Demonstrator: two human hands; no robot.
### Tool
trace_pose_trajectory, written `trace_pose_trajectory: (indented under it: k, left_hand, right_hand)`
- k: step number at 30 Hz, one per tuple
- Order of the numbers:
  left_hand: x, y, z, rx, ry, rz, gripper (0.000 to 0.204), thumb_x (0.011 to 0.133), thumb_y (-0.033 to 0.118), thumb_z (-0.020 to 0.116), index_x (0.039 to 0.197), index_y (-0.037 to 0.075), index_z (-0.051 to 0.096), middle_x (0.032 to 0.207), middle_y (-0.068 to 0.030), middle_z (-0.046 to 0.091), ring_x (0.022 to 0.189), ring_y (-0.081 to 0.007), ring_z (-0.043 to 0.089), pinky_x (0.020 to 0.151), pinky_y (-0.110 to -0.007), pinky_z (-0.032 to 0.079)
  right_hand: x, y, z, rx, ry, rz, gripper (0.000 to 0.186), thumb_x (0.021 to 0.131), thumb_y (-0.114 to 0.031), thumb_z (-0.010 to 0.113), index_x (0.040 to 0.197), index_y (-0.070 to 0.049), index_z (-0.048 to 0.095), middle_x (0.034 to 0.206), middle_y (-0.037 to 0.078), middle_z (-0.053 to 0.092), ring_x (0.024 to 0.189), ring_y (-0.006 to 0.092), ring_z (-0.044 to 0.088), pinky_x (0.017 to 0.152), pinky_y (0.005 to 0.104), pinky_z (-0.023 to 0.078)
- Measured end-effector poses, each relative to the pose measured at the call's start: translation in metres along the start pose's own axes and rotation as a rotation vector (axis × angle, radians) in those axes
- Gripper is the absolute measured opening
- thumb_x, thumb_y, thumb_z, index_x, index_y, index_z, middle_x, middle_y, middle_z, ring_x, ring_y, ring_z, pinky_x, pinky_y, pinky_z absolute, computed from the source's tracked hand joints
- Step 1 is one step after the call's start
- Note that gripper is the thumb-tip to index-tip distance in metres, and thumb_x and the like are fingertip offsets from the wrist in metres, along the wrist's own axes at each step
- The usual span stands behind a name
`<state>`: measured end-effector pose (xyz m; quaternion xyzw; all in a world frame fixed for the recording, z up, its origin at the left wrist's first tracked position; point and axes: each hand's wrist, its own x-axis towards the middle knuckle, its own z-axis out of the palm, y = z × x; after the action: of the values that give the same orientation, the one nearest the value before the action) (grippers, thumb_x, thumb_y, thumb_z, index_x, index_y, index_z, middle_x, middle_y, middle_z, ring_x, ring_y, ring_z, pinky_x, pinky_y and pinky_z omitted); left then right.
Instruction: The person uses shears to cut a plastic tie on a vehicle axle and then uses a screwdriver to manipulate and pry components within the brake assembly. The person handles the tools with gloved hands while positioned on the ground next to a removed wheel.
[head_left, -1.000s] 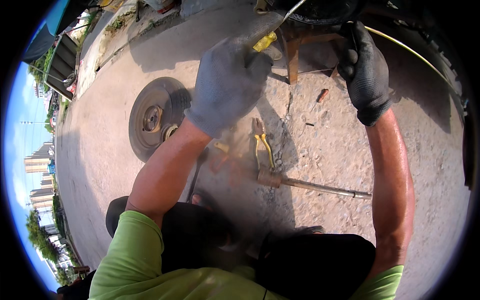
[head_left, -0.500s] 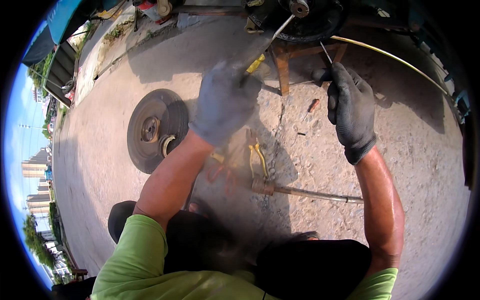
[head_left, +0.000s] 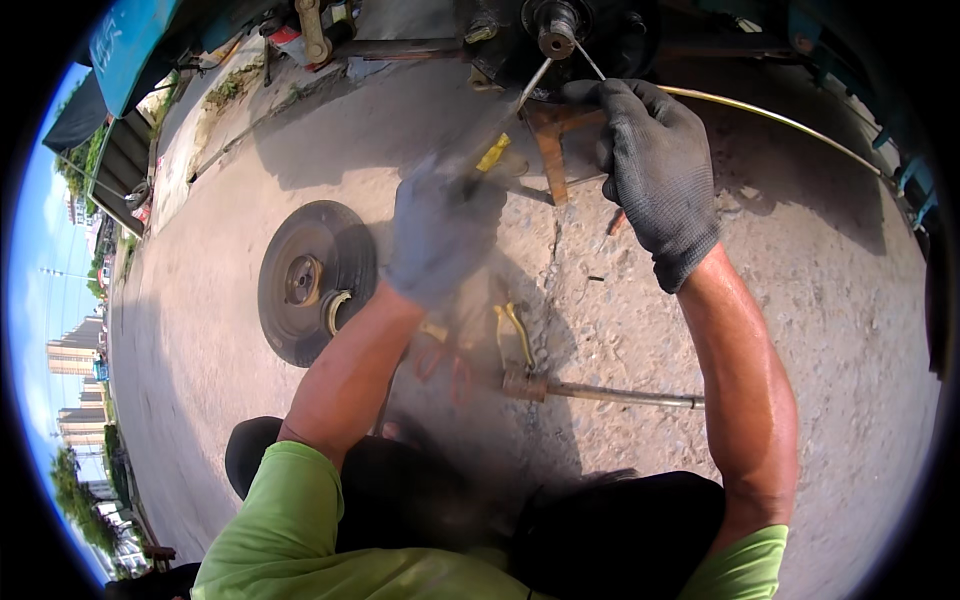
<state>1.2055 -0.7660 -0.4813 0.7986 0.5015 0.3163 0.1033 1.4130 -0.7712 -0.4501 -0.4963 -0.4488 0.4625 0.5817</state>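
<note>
My gloved left hand point(head_left: 445, 225), hazy, is closed on a metal bar point(head_left: 530, 85) angled up to a dark axle hub point(head_left: 555, 30) at the top. A yellow piece point(head_left: 492, 153) shows beside that hand. My gloved right hand point(head_left: 655, 170) is closed on a thin metal rod point(head_left: 590, 59) whose far end meets the hub's right side. A wooden stand point(head_left: 550, 155) is below the hub. On the concrete lie yellow-handled pliers point(head_left: 516, 330), a long steel bar with a socket end point(head_left: 620, 395) and an orange-handled tool point(head_left: 615, 222), partly behind my right hand.
A removed wheel with tyre point(head_left: 285, 250) lies at left. A long pale rod point(head_left: 790, 125) runs rightward under blue vehicle bodywork point(head_left: 130, 45). My knees point(head_left: 615, 520) are at the bottom. Beyond the pavement at far left stand buildings point(head_left: 75, 355) and trees. A smudge hazes the middle.
My right hand has moved left, its thin rod now reaching the hub. More of the hub has come into view at the top; my left hand with its bar sits lower in the picture.
</note>
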Motion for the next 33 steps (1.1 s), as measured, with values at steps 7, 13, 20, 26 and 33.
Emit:
trace_pose_trajectory:
  k: [7,13,20,26,33]
  left_hand:
    - [0.002,0.007,0.007,-0.113,0.109,-0.051,0.026,0.088,0.015,0.061,0.11,0.007,0.073,0.075,-0.0199,0.067,0.074,-0.0392,0.063,0.077,-0.048,0.051]
    - [0.016,0.014,0.007,0.016,0.031,-0.025,0.044,0.096,0.013,0.062,0.141,0.012,0.061,0.099,-0.0095,0.069,0.067,-0.011,0.061,0.064,-0.028,0.052]
    - [0.009,0.037,0.001,-0.41,-0.135,-0.337,0.049,0.1,0.01,0.053,0.149,0.01,0.05,0.1,-0.01,0.07,0.061,-0.0067,0.055,0.058,-0.024,0.048]
    - [-0.016,0.047,0.007,-1.005,-0.152,-0.496,0.043,0.105,0.016,0.049,0.145,0.0,0.046,0.098,-0.012,0.069,0.066,-0.0118,0.06,0.062,-0.026,0.05]
    - [-0.026,0.045,0.035,-1.571,0.008,-0.56,0.032,0.101,0.018,0.057,0.13,0.005,0.055,0.112,-0.0087,0.064,0.095,-0.0162,0.065,0.084,-0.029,0.055]
  right_hand:
    - [0.003,0.0,0.009,0.079,0.005,0.025,0.032,0.098,-0.021,0.051,0.101,0.002,0.073,0.065,0.003,0.059,0.055,0.0086,0.055,0.049,0.0271,0.046]
    - [0.021,-0.001,0.013,-0.11,0.058,-0.248,0.027,0.095,-0.018,0.053,0.098,0.002,0.071,0.069,0.007,0.063,0.058,0.0138,0.061,0.056,0.0313,0.051]
    - [0.014,0.012,-0.005,-0.349,-0.031,-0.339,0.02,0.092,-0.013,0.058,0.1,-0.001,0.072,0.083,0.013,0.068,0.067,0.0183,0.068,0.059,0.0325,0.055]
    - [-0.014,0.018,-0.008,0.035,-0.146,0.108,0.026,0.097,-0.018,0.053,0.1,0.001,0.071,0.074,0.009,0.068,0.065,0.0128,0.067,0.054,0.0277,0.052]
    - [-0.026,0.065,-0.023,-0.388,-0.132,-0.456,0.019,0.097,-0.014,0.061,0.11,-0.004,0.071,0.101,0.013,0.071,0.082,0.0284,0.069,0.078,0.0381,0.055]
